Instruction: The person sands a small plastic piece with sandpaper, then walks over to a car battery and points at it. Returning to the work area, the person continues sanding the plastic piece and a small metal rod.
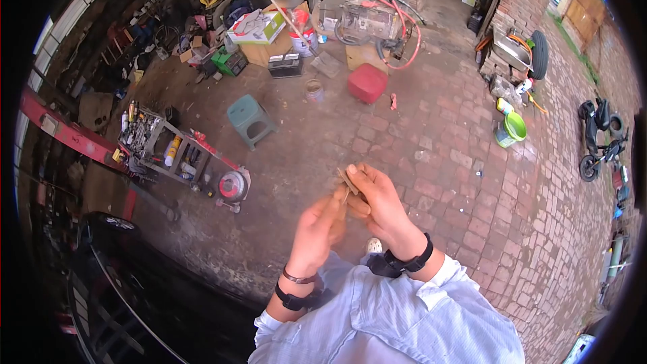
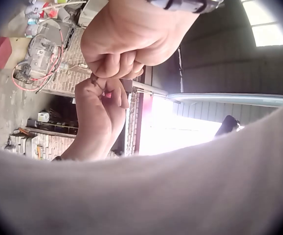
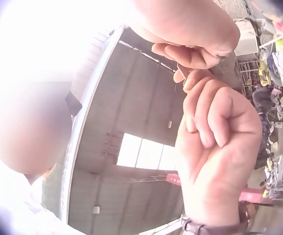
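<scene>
A small flat brown piece [image 1: 348, 183] is between the fingertips of both hands, out in front of the body. My right hand [image 1: 381, 202] pinches it from above, thumb along the near side. From the lower left my left hand [image 1: 318, 226], slightly blurred, meets it with thumb and fingers pinched at its lower edge, the other fingers curled in. The right wrist view shows a reddish-brown bit of the piece [image 3: 181, 72] between the two hands. In the left wrist view the left hand [image 2: 131, 39] covers it, its fingers touching the right hand [image 2: 100, 112]. I cannot tell what the piece is.
A teal stool [image 1: 251, 120] and a red stool [image 1: 368, 83] stand ahead on the brick floor. Left are a tool cart [image 1: 162, 145] and a black car [image 1: 168, 296]. An engine [image 1: 371, 17] with red hoses sits at the back; a green bucket [image 1: 510, 129] is right.
</scene>
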`<act>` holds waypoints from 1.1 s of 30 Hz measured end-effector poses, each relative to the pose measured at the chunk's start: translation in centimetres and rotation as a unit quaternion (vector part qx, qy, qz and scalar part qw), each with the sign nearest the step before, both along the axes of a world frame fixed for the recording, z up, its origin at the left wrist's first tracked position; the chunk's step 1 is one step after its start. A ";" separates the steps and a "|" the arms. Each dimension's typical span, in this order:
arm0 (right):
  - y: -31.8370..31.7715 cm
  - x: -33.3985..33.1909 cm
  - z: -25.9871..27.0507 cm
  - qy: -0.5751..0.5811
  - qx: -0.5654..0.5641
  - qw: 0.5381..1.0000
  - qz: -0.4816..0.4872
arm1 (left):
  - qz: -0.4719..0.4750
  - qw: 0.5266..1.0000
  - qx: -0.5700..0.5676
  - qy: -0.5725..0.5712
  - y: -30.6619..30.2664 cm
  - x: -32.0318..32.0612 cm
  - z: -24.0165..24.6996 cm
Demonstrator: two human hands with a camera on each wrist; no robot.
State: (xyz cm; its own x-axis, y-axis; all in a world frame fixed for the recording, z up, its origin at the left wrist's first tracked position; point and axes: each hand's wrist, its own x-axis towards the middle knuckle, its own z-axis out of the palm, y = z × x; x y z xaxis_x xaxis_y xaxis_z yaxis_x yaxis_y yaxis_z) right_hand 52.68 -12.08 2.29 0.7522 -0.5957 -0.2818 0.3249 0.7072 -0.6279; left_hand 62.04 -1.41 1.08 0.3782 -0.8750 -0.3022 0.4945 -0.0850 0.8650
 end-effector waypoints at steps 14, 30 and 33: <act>-0.1 0.4 -1.0 0.037 -0.127 0.985 -0.112 | -0.041 0.997 -0.008 0.064 -0.9 0.2 -0.3; -1.6 -0.7 -1.5 -0.078 0.053 0.995 0.022 | -0.087 0.983 -0.041 0.154 -1.4 1.2 -0.8; -1.6 -0.8 -1.2 -0.075 0.042 0.996 0.010 | -0.099 0.977 -0.044 0.181 -1.5 1.5 -0.8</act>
